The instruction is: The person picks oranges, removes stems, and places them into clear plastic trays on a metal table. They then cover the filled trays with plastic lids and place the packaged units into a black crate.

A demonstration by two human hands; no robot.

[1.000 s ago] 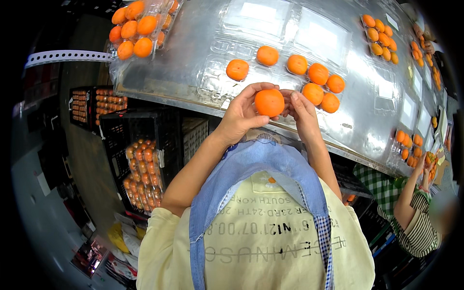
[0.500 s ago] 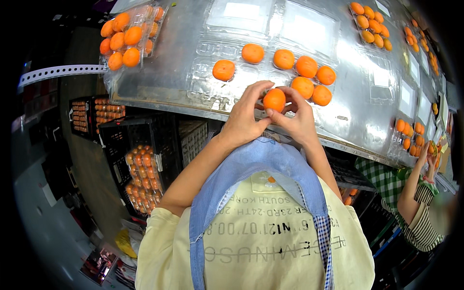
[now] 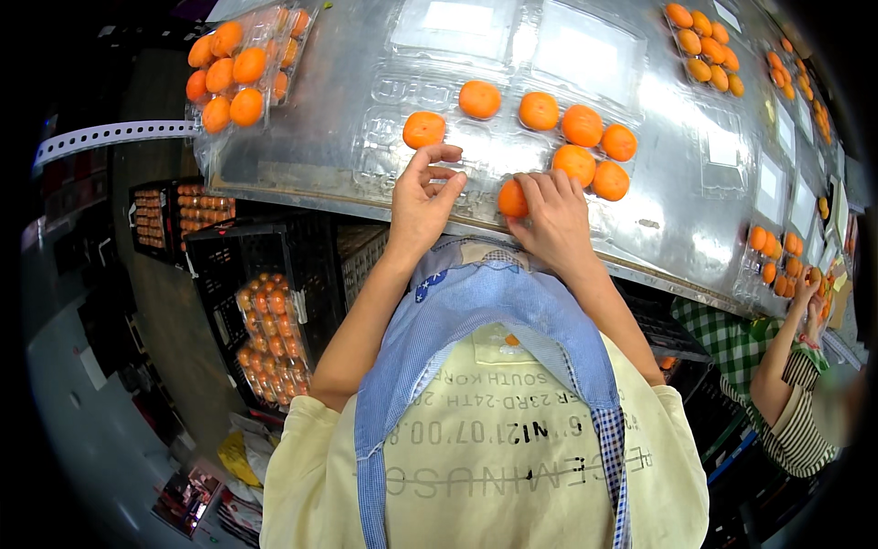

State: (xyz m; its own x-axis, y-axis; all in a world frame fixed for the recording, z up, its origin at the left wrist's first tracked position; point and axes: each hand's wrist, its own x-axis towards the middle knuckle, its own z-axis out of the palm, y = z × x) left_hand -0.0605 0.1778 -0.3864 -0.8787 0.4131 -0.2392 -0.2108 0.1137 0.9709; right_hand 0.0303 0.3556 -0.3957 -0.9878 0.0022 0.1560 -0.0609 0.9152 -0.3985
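Note:
My right hand (image 3: 556, 220) grips an orange fruit (image 3: 512, 199) near the metal table's front edge, fingers over its right side. To the left, my left hand (image 3: 422, 197) holds nothing, its fingers loosely curved and apart, just below a single orange fruit (image 3: 424, 130) in a clear plastic tray (image 3: 384, 146). Several more orange fruits (image 3: 582, 125) sit in clear trays above and right of my right hand, the closest (image 3: 572, 165) just above its fingertips.
Filled trays stand at the table's top left (image 3: 224, 73) and right (image 3: 704, 50). Open empty packs (image 3: 585, 37) lie at the back. Black crates (image 3: 215, 256) with packed fruit stand below left. A co-worker's arm (image 3: 773, 366) reaches toward fruit at the right.
My hands were together around the fruit. My left hand has let go and moved left; my right hand has kept the fruit and lowered it slightly.

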